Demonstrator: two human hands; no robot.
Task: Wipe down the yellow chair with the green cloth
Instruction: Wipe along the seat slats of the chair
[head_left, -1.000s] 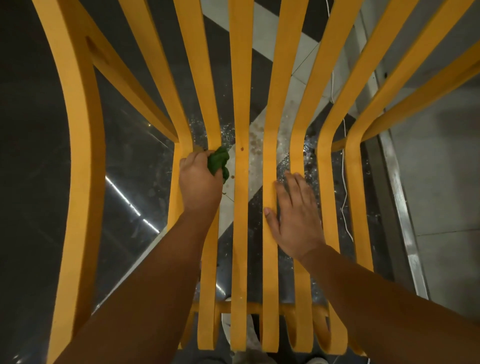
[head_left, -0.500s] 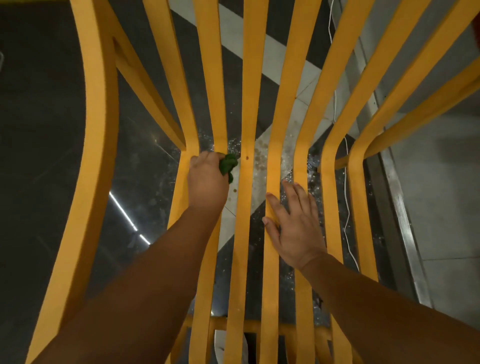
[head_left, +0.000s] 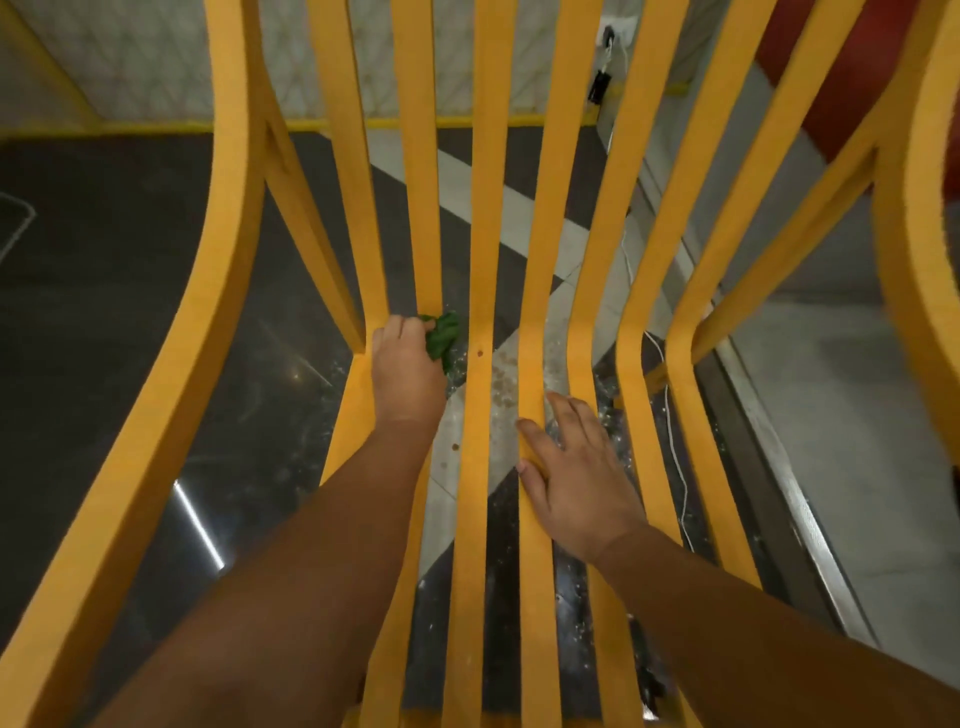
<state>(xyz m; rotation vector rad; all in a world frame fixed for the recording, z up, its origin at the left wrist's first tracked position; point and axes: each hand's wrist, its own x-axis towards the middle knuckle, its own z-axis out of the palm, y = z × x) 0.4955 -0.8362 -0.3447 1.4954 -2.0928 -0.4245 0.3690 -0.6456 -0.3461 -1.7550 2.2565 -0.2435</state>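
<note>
Seen from above, the left hand (head_left: 408, 371) grips a bunched green cloth (head_left: 442, 336) against a slat at the yellow chair's (head_left: 480, 234) bend, likely wiping it, while the right hand (head_left: 574, 467) rests flat on neighbouring slats, apparently steadying the chair.

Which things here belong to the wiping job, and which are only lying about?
For the job:
chair
cloth
left hand, gripping the cloth
right hand, flat on the slats

Lying about:
white cable
black plug
crumbs on the floor
</note>
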